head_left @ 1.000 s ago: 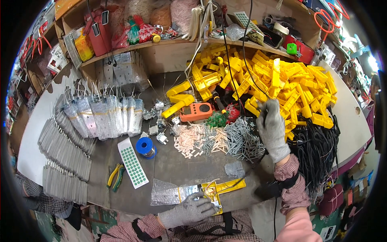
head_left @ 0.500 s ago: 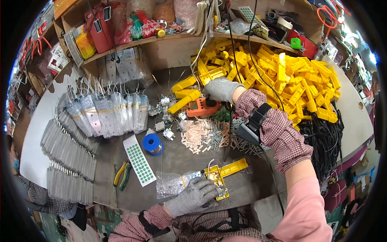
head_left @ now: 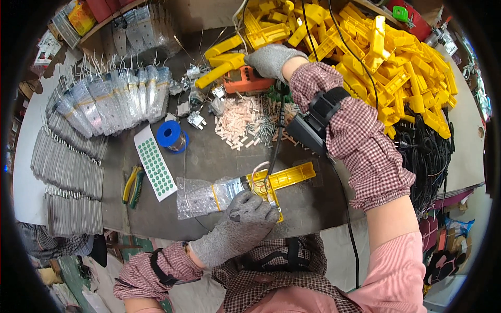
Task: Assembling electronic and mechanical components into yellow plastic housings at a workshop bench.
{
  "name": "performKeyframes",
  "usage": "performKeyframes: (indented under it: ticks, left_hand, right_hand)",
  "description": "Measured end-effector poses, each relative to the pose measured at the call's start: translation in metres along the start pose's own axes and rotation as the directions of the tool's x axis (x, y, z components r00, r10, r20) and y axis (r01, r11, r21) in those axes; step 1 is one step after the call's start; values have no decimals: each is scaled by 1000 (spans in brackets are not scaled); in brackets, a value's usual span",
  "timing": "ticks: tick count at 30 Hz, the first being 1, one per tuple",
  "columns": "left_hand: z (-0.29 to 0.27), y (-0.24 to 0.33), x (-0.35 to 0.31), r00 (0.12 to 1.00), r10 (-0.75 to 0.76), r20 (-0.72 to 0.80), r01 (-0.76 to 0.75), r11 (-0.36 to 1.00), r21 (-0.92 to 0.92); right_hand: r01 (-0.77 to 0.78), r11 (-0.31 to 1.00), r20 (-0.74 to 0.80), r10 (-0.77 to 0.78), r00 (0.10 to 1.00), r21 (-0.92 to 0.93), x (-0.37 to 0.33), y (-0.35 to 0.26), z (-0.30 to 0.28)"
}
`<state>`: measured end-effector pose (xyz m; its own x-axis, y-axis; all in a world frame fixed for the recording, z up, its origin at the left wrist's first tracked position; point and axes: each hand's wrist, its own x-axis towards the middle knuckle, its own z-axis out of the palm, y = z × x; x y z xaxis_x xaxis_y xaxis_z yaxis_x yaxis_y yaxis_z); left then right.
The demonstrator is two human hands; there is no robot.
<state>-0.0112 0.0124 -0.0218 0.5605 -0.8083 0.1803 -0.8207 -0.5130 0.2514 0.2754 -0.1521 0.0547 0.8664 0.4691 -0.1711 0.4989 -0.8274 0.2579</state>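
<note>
The case (head_left: pixel 293 175) is smooth, shiny plastic. The gloves (head_left: pixel 236 228) are fuzzy, dull cloth. The bubble wrap (head_left: pixel 194 201) is bumpy, shiny plastic. The sleeves (head_left: pixel 360 161) are wrinkly cloth. The sticker sheet (head_left: pixel 155 164) looks like smooth paper.

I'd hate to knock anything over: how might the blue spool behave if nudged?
The blue spool would probably slide first, since it appears to stand on one flat end. Tipped over, it might well roll on its round rims.
</note>
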Motion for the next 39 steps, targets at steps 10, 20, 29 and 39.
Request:
performKeyframes:
  ticks: [10,20,29,39]
  left_hand:
    - [56,21,-8,991,-129,-36,127,989,-71]
    - [-29,22,60,847,-186,498,42,957,287]
    - [-15,31,48,830,-58,555,-277,821,500]
    - [-14,18,42,871,-39,490,-163,917,363]
  right_hand:
    - [25,999,-21,-26,999,-34,12,-6,8]
    - [15,1000,-119,-12,993,22,15,-1,25]
    - [-29,999,-127,30,991,14,45,0,42]
    - [71,992,-204,-49,978,104,30,0,37]
